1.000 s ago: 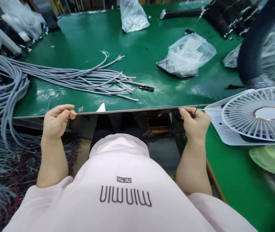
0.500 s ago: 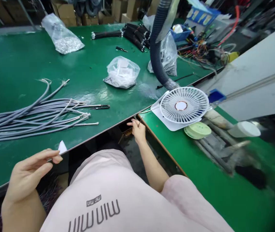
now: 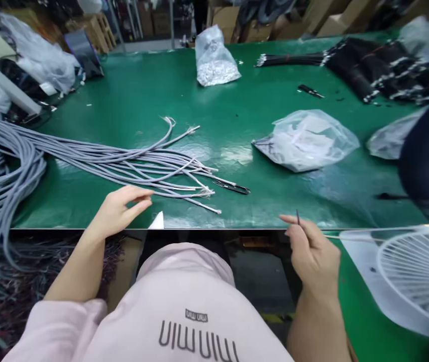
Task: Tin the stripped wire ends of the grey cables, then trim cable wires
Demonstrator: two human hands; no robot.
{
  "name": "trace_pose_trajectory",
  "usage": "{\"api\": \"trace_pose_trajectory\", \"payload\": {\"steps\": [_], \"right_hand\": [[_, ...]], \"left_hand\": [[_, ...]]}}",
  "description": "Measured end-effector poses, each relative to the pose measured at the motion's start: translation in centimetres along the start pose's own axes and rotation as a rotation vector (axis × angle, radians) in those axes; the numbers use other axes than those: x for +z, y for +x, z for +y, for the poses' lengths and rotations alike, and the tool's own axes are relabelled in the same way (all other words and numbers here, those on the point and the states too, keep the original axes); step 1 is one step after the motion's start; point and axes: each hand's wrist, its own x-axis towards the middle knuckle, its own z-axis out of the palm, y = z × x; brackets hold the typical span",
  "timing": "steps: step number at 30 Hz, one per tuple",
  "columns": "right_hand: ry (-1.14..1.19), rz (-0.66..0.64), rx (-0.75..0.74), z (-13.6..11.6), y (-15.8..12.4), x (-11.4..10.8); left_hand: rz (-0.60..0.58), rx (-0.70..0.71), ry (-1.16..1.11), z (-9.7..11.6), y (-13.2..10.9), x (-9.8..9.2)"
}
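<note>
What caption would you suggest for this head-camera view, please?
Left hand near bundled grey sheathed cables on a green workbench; right hand pinches a thin dark rod.

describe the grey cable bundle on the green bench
The bundle of grey sheathed cables lies on a green bench top, heaped in loops at the left, where it droops over the edge, and fanning rightward into strands with frayed pale ends. A black tool lies at the strand tips; the person's left hand is beside them.

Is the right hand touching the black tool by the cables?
Apart. The head view shows green mat between the right hand and the black tool.
</note>
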Motion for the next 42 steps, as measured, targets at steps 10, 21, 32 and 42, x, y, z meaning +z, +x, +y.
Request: {"api": "trace_pose_trajectory", "payload": {"steps": [10,21,32,42], "right_hand": [[-0.356,-0.314,-0.302,-3.6,10.5,7.8],[-0.491,-0.454,-0.22,-0.9,11.4,9.1],[-0.519,-0.223,-0.172,-0.5,11.5,8.6],[-0.516,-0.398,-0.344,-1.4,11.2,7.8]], "left_hand": [[0.009,-0.101,0.518,-7.3,10.1,-0.7],[-0.192,-0.108,0.455,-10.3,13.6,-0.1],[-0.108,-0.275,0.125,-6.4,22.6,4.3],[-0.46,-0.283,-0.705,-0.4,15.0,2.1]]}}
